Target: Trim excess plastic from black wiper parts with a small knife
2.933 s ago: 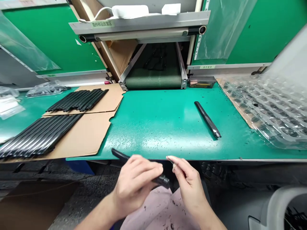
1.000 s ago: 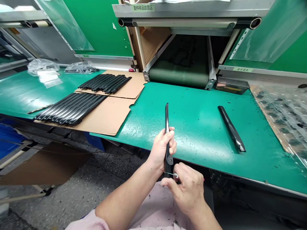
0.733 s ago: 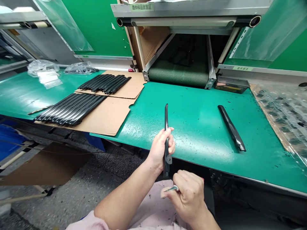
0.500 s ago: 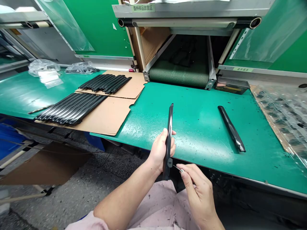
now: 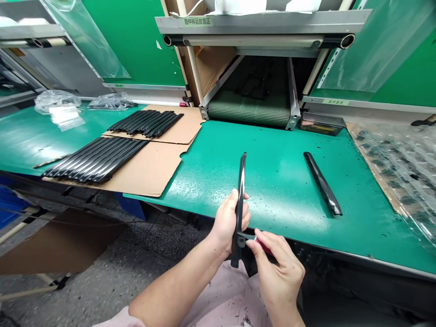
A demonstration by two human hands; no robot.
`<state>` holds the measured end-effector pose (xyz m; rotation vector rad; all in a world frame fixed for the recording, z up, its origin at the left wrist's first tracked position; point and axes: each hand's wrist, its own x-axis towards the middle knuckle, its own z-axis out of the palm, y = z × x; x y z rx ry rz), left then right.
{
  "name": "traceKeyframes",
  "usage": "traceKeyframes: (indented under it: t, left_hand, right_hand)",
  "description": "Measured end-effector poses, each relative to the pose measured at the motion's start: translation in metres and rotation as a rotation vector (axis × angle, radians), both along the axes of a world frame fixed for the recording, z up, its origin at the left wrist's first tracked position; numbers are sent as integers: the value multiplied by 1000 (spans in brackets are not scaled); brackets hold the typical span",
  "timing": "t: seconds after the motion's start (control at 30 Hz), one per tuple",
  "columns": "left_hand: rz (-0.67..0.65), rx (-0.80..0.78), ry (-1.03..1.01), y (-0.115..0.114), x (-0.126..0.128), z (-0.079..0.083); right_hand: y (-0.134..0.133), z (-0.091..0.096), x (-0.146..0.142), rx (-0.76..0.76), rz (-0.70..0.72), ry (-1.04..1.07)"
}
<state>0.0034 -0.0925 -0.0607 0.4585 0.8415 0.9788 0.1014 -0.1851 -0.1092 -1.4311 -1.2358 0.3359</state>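
My left hand (image 5: 227, 218) is closed around a long, glossy black plastic strip (image 5: 241, 181), held upright over the table's front edge. Near its lower end a small tab with a hole (image 5: 241, 242) sticks out to the right. In my right hand (image 5: 277, 261) is a small knife (image 5: 248, 236), pinched between thumb and fingers, with a bit of red handle showing. Its thin blade lies against the strip just above the tab. Another black strip (image 5: 323, 184) rests alone on the green table to the right.
Rows of black strips (image 5: 98, 159) lie on cardboard sheets (image 5: 153, 170) at the left. A conveyor belt (image 5: 250, 111) ends at the table's back. To the right are a small dark box (image 5: 322, 123) and clear plastic trays (image 5: 402, 163). Plastic bags (image 5: 57, 102) lie far left.
My right hand has moved the knife left, up to the strip, so the blade now touches it above the tab. The view has shifted slightly.
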Motion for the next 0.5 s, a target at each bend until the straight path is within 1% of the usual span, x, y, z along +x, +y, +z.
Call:
traceKeyframes:
  t: [0.07,0.1,0.13,0.17,0.23,0.3,0.4,0.5]
  left_hand:
    - [31,28,-6,-2,0,0]
    - [67,57,-2,-2,-1,0]
    - [124,102,7,-2,-2,1]
    - [204,162,21,0,-4,3]
    - [388,314,64,3,-10,7]
    - [534,481,120,6,-16,12]
    - [668,663,234,4,-22,18]
    - [768,756,344,-2,-24,21]
  right_hand:
    - [7,0,3,-32,-143,60]
    - [9,0,5,-76,-175,104]
    - [11,2,6,-128,-168,144]
    - [11,4,6,-182,-130,176]
    - [8,7,1,-275,-9,226]
    - [4,10,-8,-329,88,290]
    - [1,15,-23,-380,168,375]
    - [3,21,-33,-420,189,434]
